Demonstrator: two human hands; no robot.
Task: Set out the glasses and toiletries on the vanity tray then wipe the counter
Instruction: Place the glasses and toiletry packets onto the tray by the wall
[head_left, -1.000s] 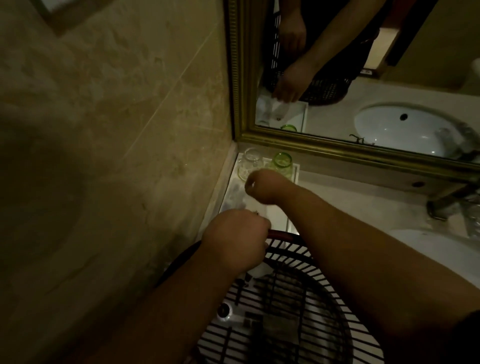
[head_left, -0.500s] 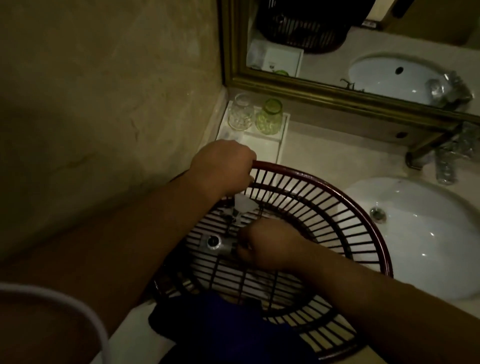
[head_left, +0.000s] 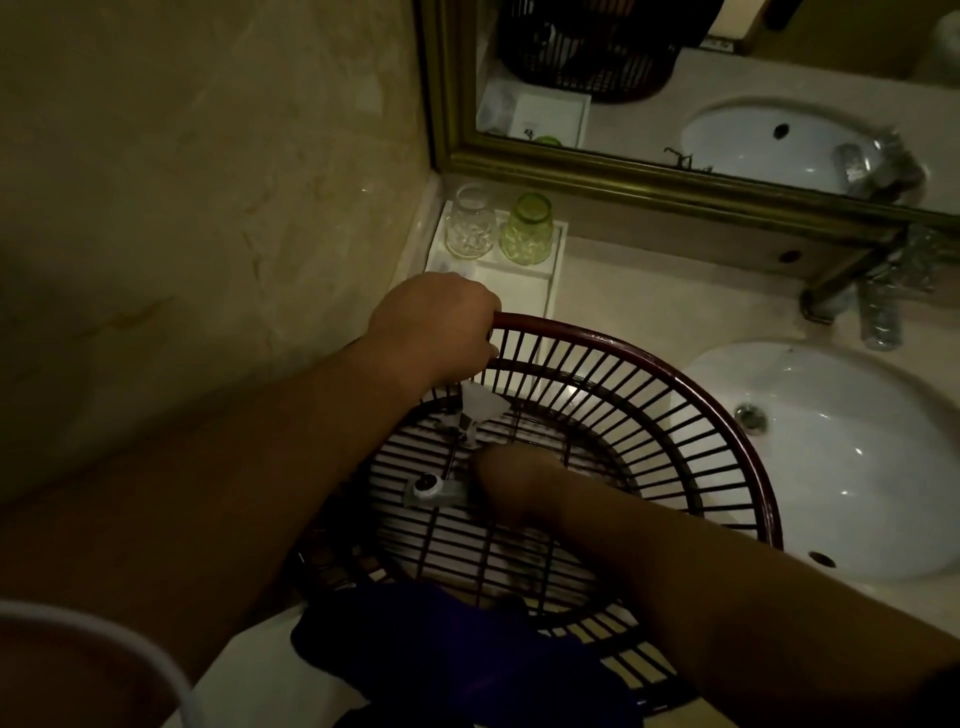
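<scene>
Down on the basket (head_left: 613, 342) floor, the small toiletry bottle (head_left: 430, 492) lay sideways, long axis aimed at the right hand (head_left: 511, 480) just beside it, fingers curled, grip unclear, while the left hand (head_left: 441, 322) clutched the rim.

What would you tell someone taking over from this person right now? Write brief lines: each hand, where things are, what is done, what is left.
Left hand grips the basket rim. Right hand is inside the basket beside a sachet; its grip is blurred.
Clear glass and green glass stand at the back of the tray.
Done: glasses set out.
Left: move toiletries to the tray, wipe the counter with the cloth.
</scene>
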